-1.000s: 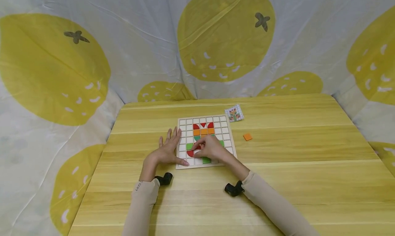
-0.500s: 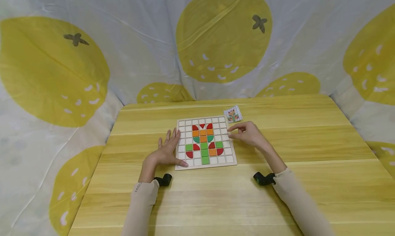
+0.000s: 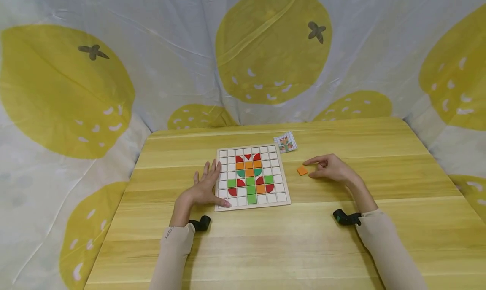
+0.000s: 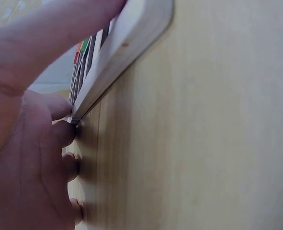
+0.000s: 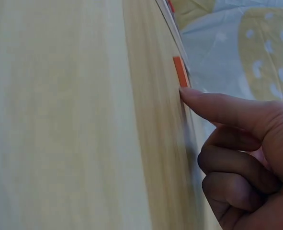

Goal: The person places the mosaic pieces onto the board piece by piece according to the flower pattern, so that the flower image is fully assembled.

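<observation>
Here, my right hand (image 3: 331, 168) lies on the table (image 3: 379, 248) with its thumb tip just touching the loose orange tile (image 3: 302, 170), index finger stretched above it, the other fingers loosely curled and nothing gripped. My left hand (image 3: 205, 186) lies flat, fingers straight, pressed against the left edge of the puzzle board (image 3: 281, 195), thumb at its near corner. A small pattern card (image 3: 286, 142) lies beyond the board's far right corner.

Beige long sleeves; small black camera strapped at each wrist.
</observation>
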The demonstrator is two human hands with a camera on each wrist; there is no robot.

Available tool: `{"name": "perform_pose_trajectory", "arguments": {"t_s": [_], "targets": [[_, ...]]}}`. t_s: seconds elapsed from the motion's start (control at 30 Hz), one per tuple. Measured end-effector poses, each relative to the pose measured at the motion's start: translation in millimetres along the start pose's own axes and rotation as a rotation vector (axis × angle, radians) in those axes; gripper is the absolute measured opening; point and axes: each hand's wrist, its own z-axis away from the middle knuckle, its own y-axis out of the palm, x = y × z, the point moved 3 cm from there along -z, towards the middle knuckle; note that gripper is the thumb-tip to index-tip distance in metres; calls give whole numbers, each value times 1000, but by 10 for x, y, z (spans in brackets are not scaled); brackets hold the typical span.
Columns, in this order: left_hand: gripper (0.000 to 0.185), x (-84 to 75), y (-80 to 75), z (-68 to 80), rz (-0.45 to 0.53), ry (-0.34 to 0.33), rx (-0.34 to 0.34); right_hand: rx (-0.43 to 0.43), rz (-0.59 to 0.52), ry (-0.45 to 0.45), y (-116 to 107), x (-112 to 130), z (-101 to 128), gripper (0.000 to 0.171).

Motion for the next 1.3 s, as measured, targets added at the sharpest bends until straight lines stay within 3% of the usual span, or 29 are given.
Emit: {"name": "perform_pose_trajectory", "arguments": {"t_s": [0.17, 0.67, 0.8, 1.0, 1.3], "targets": [[139, 3, -10, 8, 7, 2, -4, 20, -2, -21, 96, 42, -56, 37], [141, 38, -5, 37, 15, -2, -15, -62, 71, -44, 276, 354, -70, 29], [140, 45, 14, 16, 6, 4, -13, -60, 22, -73, 481, 535, -67, 26], [140, 42, 23, -4, 0, 1, -8, 17, -8, -94, 935, 793, -120, 24], [139, 20, -1, -12, -3, 6, -4, 39, 74, -135, 1470, 1105, -272, 24]]}}
